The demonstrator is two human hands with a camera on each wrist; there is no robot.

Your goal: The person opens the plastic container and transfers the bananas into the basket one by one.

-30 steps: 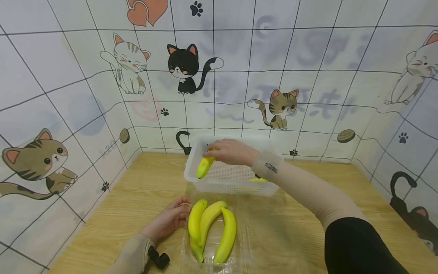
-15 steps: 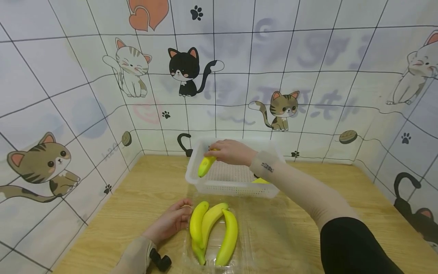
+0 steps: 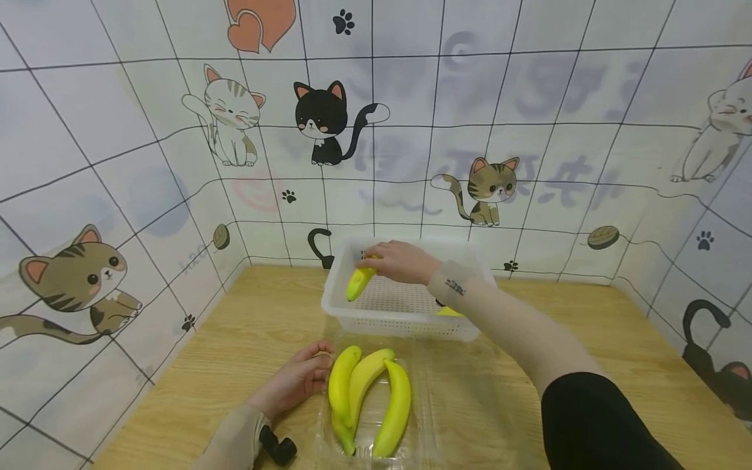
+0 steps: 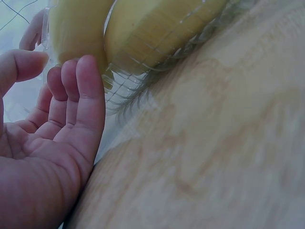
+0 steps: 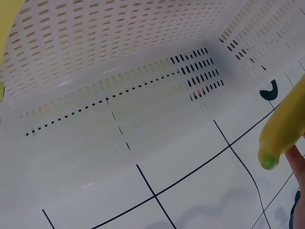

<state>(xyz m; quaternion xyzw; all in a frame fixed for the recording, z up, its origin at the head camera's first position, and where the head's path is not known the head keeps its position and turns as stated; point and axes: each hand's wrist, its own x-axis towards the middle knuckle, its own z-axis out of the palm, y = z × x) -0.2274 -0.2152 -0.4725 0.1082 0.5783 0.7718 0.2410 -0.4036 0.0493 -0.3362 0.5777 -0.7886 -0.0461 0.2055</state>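
Above the left end of a white perforated plastic basket (image 3: 405, 322), my right hand (image 3: 405, 262) grips a banana (image 3: 360, 283), which hangs tilted with its lower end toward me. The right wrist view catches that banana (image 5: 284, 125) and a bit of a finger at its right edge. My left hand (image 3: 296, 380) lies beside a clear plastic box (image 3: 425, 418), palm turned toward it. Its fingers (image 4: 88, 95) are loosely bent at the box wall; whether they touch it I cannot tell. Inside the box lie three bananas (image 3: 393, 408).
Another yellow banana (image 3: 449, 311) shows in the basket's right end, partly hidden by my right forearm. The wooden table (image 3: 247, 313) meets cat-printed walls (image 3: 405, 150) at the back and both sides. A black wrist device (image 3: 278, 448) sits at my left wrist.
The view has shifted slightly. My right hand holds the same banana over the basket, its lower end slightly higher and farther right. The left hand stays beside the box.
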